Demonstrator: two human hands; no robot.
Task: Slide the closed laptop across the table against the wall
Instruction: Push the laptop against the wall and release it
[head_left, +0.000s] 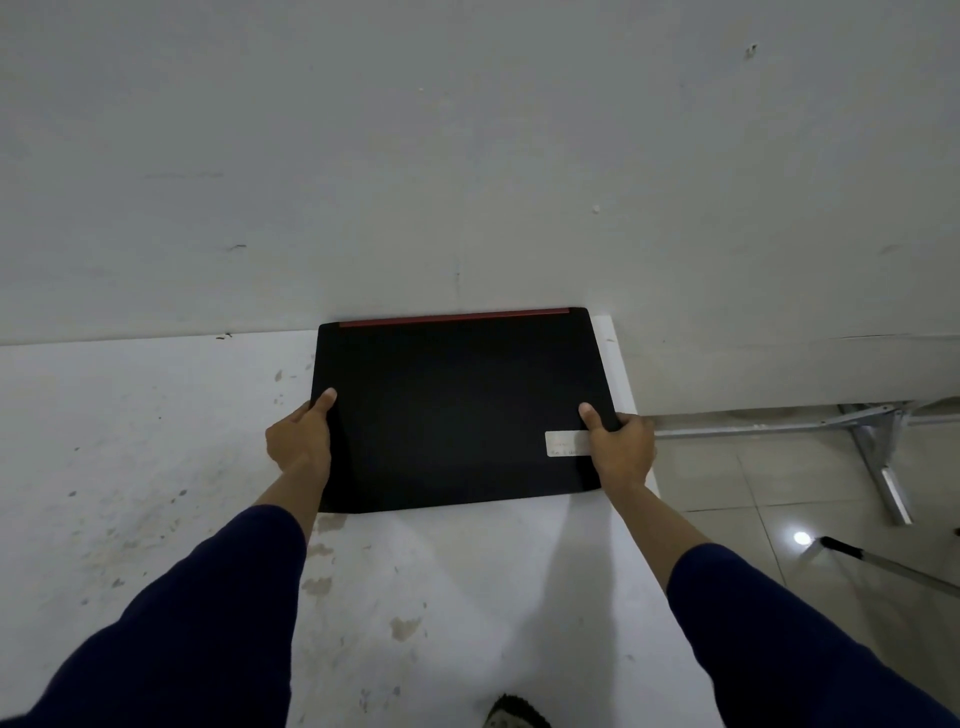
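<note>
Against the wall (467, 156), on the table (156, 441): closed laptop (457, 410), rigid, probably weighty, smooth-lidded; left hand (300, 439) and right hand (621, 447) clasp its side edges, thumbs on top.

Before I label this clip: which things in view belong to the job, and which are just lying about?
Job:
closed laptop
left hand, gripping its left edge
right hand, gripping its right edge
table
wall

Lying about:
metal frame on the floor
black-tipped pole
white sticker on the lid
</note>
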